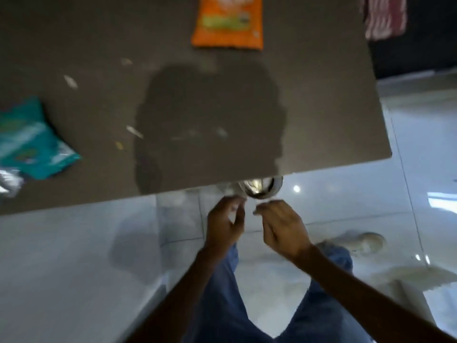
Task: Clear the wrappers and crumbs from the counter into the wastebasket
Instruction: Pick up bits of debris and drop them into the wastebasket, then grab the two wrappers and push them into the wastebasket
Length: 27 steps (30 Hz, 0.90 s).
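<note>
The dark grey counter [222, 95] fills the upper part of the head view. An orange wrapper [228, 23] lies at its far edge, a teal wrapper [29, 139] at the left, with a silver wrapper [8, 184] beside it. Pale crumbs [70, 81] are scattered over the counter, some near the middle [134, 131]. A round shiny wastebasket rim [262, 188] peeks out from under the counter's near edge. My left hand [225, 221] and right hand [282, 226] hover just below that rim, fingers loosely curled and apart. The view is blurred; nothing shows in either hand.
Glossy white floor tiles [74, 243] spread below the counter. My legs in blue jeans [222, 305] stand near a light shoe [363, 241]. A red-and-white striped cloth [385, 16] hangs at the top right beyond the counter's corner.
</note>
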### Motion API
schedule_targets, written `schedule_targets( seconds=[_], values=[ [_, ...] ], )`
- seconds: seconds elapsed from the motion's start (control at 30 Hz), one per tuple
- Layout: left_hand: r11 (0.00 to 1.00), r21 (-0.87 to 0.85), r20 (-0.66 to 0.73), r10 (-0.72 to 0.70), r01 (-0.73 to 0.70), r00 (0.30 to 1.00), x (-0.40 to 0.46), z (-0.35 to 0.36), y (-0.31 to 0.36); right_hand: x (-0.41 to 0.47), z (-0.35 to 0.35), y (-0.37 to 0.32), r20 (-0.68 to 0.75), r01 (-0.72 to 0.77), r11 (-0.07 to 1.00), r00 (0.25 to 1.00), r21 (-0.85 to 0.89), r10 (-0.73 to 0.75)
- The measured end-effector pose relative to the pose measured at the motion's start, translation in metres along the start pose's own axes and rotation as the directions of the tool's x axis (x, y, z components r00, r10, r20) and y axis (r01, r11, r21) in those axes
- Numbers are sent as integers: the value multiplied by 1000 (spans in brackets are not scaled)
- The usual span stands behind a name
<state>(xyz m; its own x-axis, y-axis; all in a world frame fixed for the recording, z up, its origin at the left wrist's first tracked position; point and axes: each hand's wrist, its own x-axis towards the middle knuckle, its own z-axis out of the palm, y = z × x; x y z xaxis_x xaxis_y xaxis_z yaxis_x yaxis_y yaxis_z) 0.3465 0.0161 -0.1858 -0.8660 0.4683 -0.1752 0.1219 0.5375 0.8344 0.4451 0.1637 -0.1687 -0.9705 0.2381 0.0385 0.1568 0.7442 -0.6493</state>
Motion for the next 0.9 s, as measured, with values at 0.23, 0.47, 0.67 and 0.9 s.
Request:
schedule_targets(
  seconds=[0.23, 0.47, 0.67, 0.9],
  values=[
    [891, 303, -392, 440, -338, 808, 30, -180, 58, 179, -71, -110, -335, 182, 982, 923, -44, -187],
    [663, 294, -654, -386, 688, 651, 155, -289, 14, 377, -61, -73, -257, -463, 855, 877, -231, 406],
    [836, 58, -762, -316, 545, 566, 139, -301, 7, 338, -87, -91, -266, -283, 959, 925, -8, 271],
    [978, 175, -820, 210, -115, 532, -42, -159, 47, 84, -76, -104, -165, 278, 951, 953, 132, -256]
  ],
)
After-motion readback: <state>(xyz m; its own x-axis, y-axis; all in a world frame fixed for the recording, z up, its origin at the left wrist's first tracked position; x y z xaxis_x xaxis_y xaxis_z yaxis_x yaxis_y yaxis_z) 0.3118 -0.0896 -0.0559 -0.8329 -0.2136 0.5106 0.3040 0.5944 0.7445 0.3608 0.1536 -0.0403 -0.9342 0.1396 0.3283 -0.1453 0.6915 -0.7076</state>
